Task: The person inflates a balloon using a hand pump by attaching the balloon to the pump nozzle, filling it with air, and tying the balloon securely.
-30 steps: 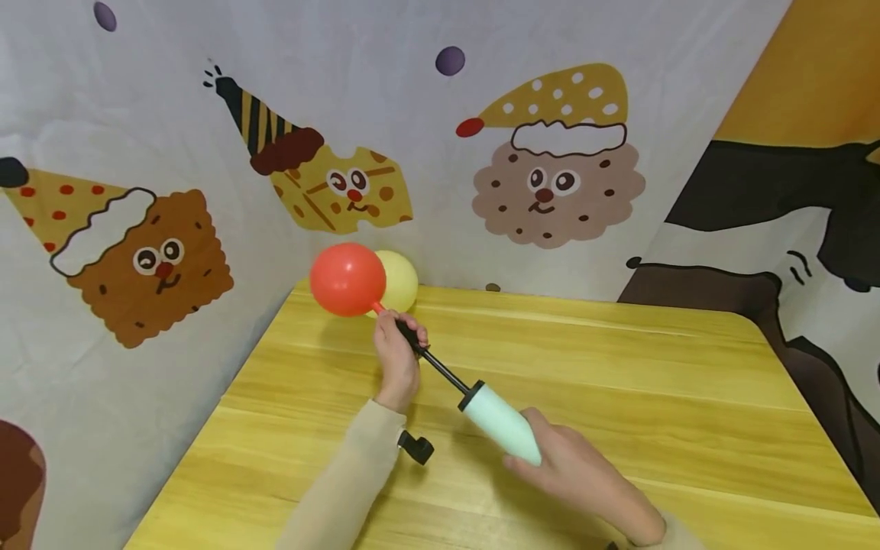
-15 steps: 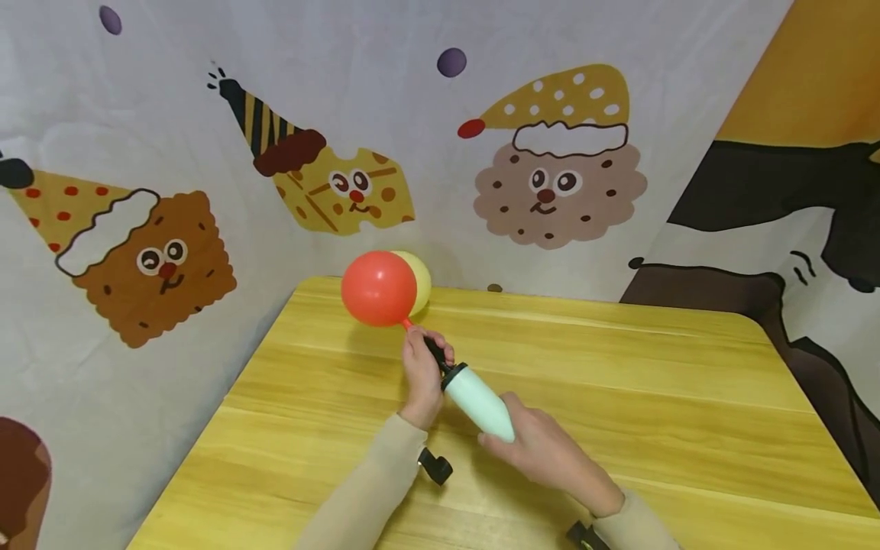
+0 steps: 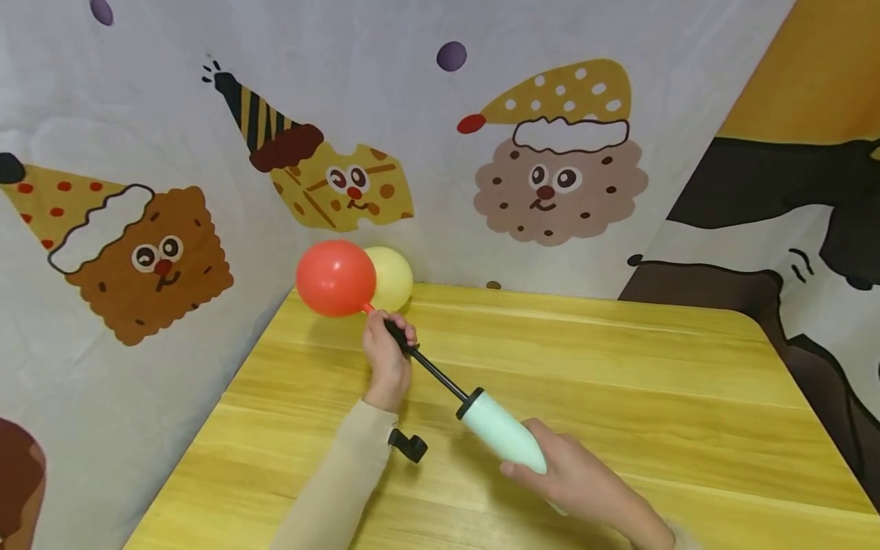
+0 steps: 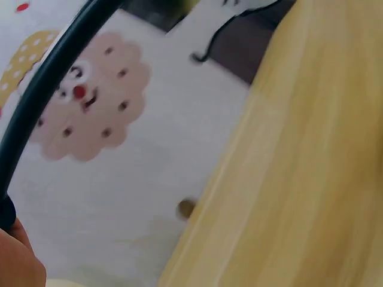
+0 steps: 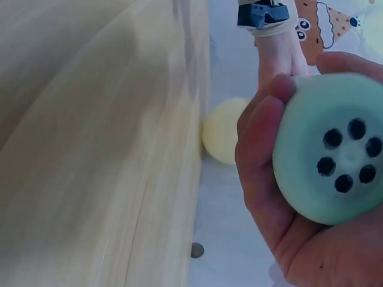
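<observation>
1. The left hand (image 3: 386,359) has its grip curled round the black end (image 3: 396,334) of the pump (image 3: 484,416), right at the neck of the red balloon (image 3: 335,278).
2. The right hand (image 3: 584,473) grips the mint-green barrel (image 3: 505,434), whose end shows six dark holes.
3. A bare black rod (image 3: 438,374) spans between the hands, above the table (image 3: 687,397).
4. The red balloon, inflated, partly covers the yellow balloon (image 3: 395,279) at the table's far edge.

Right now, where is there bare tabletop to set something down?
The table is bare from the pump and right hand to its right edge, and, more narrowly, between the left sleeve and its left edge. Crowded toward the far-left corner: red balloon, yellow balloon, left hand.
</observation>
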Action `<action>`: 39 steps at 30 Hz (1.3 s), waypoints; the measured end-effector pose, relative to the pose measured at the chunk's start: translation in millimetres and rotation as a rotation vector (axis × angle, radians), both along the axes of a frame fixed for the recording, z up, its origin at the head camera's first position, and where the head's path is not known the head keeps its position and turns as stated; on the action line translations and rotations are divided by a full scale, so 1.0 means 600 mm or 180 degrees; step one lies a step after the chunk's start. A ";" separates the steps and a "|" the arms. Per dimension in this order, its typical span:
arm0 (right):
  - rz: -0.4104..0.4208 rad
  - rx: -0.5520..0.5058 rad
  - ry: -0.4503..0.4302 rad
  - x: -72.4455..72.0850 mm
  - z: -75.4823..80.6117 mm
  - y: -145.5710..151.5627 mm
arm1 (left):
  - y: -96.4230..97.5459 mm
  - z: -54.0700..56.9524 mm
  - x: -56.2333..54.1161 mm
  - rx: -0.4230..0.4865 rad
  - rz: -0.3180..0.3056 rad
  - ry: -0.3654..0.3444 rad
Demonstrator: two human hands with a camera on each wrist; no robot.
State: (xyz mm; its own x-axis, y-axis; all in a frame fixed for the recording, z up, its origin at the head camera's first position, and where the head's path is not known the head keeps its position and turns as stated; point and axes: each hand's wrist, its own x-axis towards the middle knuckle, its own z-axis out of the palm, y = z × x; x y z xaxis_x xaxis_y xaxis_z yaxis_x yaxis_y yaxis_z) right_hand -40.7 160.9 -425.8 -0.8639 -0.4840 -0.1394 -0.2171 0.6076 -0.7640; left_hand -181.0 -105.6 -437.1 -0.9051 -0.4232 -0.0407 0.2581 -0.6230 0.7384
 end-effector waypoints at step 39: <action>0.0146 -0.0175 0.0110 -0.025 -0.023 -0.011 | -0.011 0.000 -0.012 -0.0379 -0.0027 0.0129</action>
